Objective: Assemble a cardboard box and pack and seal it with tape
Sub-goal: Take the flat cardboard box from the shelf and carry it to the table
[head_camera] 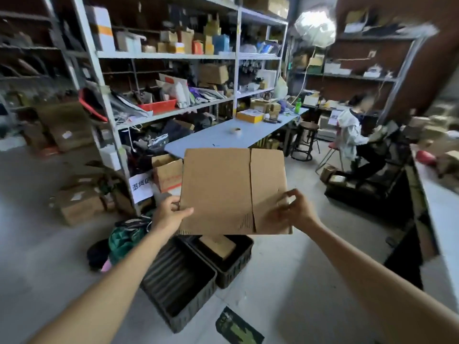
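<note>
The cardboard box, still folded flat, is held up in the air over two black crates on the floor, its broad face turned to the person holding it. The left hand grips the lower left edge, thumb laid across the front and the other fingers tucked behind, while the right hand, somewhat blurred, has its fingers curled round the lower right edge. Beyond the box a roll of tape lies near the middle of the pale table, well apart from both hands
</note>
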`<state>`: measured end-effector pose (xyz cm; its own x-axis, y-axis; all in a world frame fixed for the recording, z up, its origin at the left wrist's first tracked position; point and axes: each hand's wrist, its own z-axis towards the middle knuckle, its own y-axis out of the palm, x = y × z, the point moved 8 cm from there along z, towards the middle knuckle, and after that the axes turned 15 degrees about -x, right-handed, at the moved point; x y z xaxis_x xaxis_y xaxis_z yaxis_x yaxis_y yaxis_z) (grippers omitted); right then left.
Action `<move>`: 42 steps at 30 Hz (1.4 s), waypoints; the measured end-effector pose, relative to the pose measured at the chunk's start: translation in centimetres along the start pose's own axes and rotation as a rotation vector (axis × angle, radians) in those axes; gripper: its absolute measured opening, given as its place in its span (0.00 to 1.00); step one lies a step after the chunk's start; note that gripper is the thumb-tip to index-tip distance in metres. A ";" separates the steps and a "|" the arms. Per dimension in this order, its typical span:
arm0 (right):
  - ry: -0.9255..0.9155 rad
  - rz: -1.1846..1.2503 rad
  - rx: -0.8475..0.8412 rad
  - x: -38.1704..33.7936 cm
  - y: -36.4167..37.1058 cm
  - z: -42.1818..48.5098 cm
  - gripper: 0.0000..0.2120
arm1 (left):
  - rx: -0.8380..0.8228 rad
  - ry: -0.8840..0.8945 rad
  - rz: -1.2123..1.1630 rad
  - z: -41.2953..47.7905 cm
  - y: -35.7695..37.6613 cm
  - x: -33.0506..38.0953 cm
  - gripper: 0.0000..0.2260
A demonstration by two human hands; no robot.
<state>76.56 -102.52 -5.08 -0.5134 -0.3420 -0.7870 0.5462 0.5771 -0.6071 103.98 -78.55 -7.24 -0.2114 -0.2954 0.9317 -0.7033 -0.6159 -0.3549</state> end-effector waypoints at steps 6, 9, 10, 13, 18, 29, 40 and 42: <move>0.150 -0.009 0.178 4.1 -6.1 6.7 0.22 | -0.142 0.009 0.042 13.6 7.4 2.8 0.13; 0.228 -0.001 0.221 6.8 -8.3 10.5 0.25 | -0.197 0.007 0.074 19.6 11.6 3.9 0.14; 0.241 -0.004 0.226 7.8 -9.1 12.1 0.26 | -0.215 0.000 0.080 21.7 13.1 4.4 0.14; 0.237 -0.001 0.217 9.4 -12.1 17.6 0.29 | -0.235 -0.006 0.077 27.6 16.8 6.1 0.14; 0.211 -0.007 0.208 10.3 -18.4 27.9 0.28 | -0.217 -0.012 0.042 36.9 21.5 10.1 0.18; 0.189 -0.057 0.181 15.2 -26.6 50.6 0.25 | -0.224 -0.086 -0.064 57.1 31.3 13.0 0.20; 0.103 -0.132 0.084 15.2 -32.7 78.2 0.17 | -0.110 -0.111 0.032 82.9 34.9 15.1 0.18; 0.081 -0.152 0.068 15.1 -33.5 82.3 0.16 | -0.090 -0.115 0.038 86.3 35.1 15.6 0.16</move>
<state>104.97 -188.08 -5.68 -0.6435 -0.3596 -0.6757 0.5000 0.4711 -0.7267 134.52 -167.78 -11.92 -0.1636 -0.4016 0.9011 -0.7556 -0.5362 -0.3762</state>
